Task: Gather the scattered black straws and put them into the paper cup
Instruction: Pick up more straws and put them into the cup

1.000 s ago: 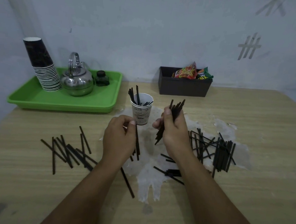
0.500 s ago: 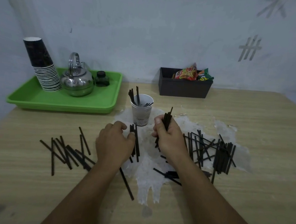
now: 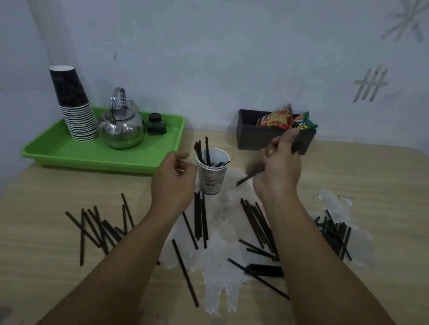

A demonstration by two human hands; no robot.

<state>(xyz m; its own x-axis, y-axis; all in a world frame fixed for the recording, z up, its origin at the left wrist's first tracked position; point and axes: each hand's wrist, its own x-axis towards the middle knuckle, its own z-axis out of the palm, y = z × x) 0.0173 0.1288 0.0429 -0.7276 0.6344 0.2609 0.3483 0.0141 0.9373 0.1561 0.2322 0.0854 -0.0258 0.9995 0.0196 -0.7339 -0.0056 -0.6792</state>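
Right hand [image 3: 280, 166] clenches a straw bundle [image 3: 249, 174], long axis slanting down-left; paper cup [image 3: 212, 172] sits just left of its fingers. Left hand [image 3: 174, 176], loosely curled, empty, beside the cup

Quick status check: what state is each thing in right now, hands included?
Paper cup: upright, a few straws inside.
Right hand: raised, gripping a bundle of straws.
Left hand: beside the cup, fingers loosely curled, holding nothing.
Loose straws: lying scattered on the table.
Kettle: upright on the green tray.
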